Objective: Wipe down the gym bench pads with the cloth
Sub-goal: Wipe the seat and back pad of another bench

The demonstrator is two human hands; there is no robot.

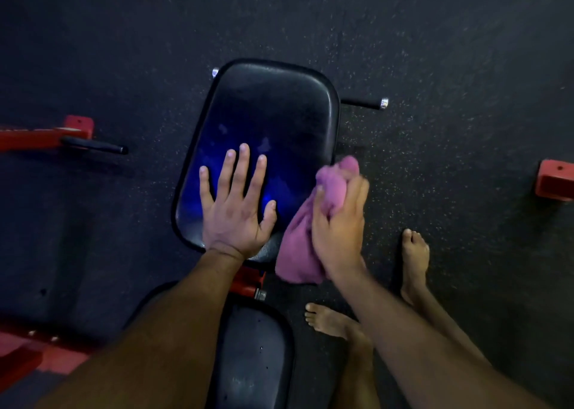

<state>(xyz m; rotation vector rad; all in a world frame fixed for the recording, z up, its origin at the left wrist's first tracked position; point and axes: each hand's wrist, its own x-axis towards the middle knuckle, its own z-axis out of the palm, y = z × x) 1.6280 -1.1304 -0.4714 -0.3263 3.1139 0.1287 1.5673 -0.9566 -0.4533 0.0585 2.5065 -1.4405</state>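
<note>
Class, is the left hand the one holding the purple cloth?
No: the left hand lies flat on the bench pad, while the right hand grips the purple cloth.

Left hand [236, 209] flat on seat pad [273, 113], right hand [338, 222] around purple cloth [302, 244]

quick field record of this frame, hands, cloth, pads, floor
left hand: left hand flat, fingers spread, pressing on the upper pad
right hand: right hand grips the purple cloth at the pad's right edge
lower pad: lower pad near the camera, partly behind the left forearm
frame: red frame joins the two pads
floor: dark speckled floor, two bare feet to the right
</note>
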